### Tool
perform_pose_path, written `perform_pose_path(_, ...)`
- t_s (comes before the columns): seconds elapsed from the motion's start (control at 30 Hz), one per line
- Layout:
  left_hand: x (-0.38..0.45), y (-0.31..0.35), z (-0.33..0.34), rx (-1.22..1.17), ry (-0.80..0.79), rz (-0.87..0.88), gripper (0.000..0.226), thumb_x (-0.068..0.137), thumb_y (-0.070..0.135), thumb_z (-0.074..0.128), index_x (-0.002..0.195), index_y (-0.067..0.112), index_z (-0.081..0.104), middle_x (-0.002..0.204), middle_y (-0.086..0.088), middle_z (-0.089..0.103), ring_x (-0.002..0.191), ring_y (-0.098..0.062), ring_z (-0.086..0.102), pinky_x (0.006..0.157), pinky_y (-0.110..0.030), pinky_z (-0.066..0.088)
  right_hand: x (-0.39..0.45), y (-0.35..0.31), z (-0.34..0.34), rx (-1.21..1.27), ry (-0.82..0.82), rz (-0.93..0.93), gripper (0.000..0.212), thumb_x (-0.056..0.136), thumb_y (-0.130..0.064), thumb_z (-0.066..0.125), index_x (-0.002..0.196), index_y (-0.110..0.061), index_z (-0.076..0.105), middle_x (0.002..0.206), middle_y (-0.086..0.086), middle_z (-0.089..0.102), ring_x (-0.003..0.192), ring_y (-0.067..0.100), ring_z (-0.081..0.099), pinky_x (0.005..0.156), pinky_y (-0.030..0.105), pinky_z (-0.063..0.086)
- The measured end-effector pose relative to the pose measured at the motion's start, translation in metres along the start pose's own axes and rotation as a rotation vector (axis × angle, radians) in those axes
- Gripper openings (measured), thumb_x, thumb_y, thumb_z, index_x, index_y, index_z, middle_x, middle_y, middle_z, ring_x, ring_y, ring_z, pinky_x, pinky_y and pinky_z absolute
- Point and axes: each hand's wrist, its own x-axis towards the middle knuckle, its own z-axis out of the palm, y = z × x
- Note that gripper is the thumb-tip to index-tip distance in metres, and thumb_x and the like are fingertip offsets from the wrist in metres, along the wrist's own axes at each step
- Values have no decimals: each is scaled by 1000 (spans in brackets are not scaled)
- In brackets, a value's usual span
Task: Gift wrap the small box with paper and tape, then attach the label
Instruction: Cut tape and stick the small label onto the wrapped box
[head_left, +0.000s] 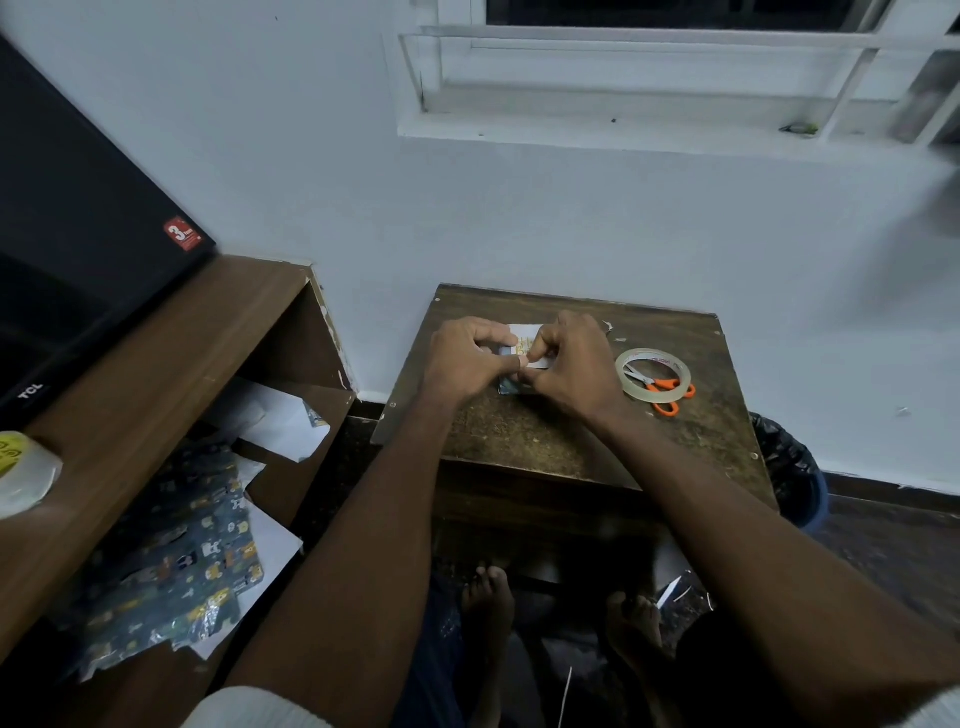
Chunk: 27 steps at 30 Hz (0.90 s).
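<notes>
The small box (523, 345), partly covered in paper with a white side and a dark printed side, lies near the back middle of the small wooden table (545, 431). My left hand (470, 358) pinches the paper at the box's left side. My right hand (569, 364) pinches it from the right, so both sets of curled fingers meet over the box and hide most of it. A roll of clear tape (653, 375) lies to the right of my right hand. No label can be made out.
Orange-handled scissors (662, 392) lie through and under the tape roll. Printed wrapping paper scraps (176, 566) and white sheets fill the low shelf at left. A black TV box (78, 249) and another tape roll (23, 473) sit on that shelf's top. A bin (795, 467) stands at right.
</notes>
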Motion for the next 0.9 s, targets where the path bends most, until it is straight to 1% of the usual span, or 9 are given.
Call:
perform_pose_path(0.07,0,1,1,0,-12,-13,28,80,11,91,107,14,83,102,7,71,64,0,51,55,-2,41,0,0,-1,-5,-2,0,31,67,-35,93,70,-28,64,84,-6,52,93,18,48,74,34,38)
perform_pose_path(0.17,1,3,5,28,48,-25,21,88,8,82,107,16,83,107,3,76,67,0,54,54,-2,41,1,0,-2,-12,-11,14,30,67,-35,94,75,-23,68,88,-5,55,95,16,48,77,35,41)
perform_pose_path(0.3,5,0,10,120,138,-6,19,91,10,77,104,23,83,103,3,79,64,5,58,57,-5,44,5,-1,-11,-16,-103,-14,28,68,-31,94,79,-23,70,87,-5,55,91,16,48,73,32,36)
perform_pose_path(0.37,5,-1,14,197,174,73,19,91,13,77,102,27,82,104,6,75,75,3,61,73,-19,55,8,0,-21,33,-175,-14,23,70,-26,93,85,-18,78,86,-5,63,84,15,56,71,29,37)
perform_pose_path(0.43,4,3,23,282,200,171,18,93,17,75,102,31,79,108,9,70,96,-9,62,85,-35,56,8,3,-34,183,-202,65,13,80,-15,85,93,-15,82,89,-4,75,82,15,68,71,32,51)
perform_pose_path(0.53,-2,15,46,360,208,345,17,93,17,71,106,27,78,107,5,66,104,-19,59,89,-43,52,5,11,-51,324,-84,177,18,88,0,70,92,-12,82,86,0,79,83,20,75,75,37,61)
perform_pose_path(0.67,-3,28,78,437,224,513,32,88,15,70,118,23,76,111,3,68,105,-23,60,90,-40,45,6,40,-72,66,-7,289,20,78,1,61,80,-11,76,83,3,76,85,24,71,72,35,55)
perform_pose_path(0.77,4,34,86,443,168,581,33,89,8,69,118,23,77,112,6,69,106,-18,60,91,-29,36,4,65,-84,-263,-192,316,19,79,-10,67,83,-25,77,93,0,75,95,24,68,70,29,45)
perform_pose_path(0.9,12,33,89,437,86,586,32,92,6,69,116,24,78,116,8,69,111,-16,60,97,-29,36,-3,81,-84,-349,-343,312,19,74,-18,75,87,-32,76,105,3,70,112,27,61,84,35,53)
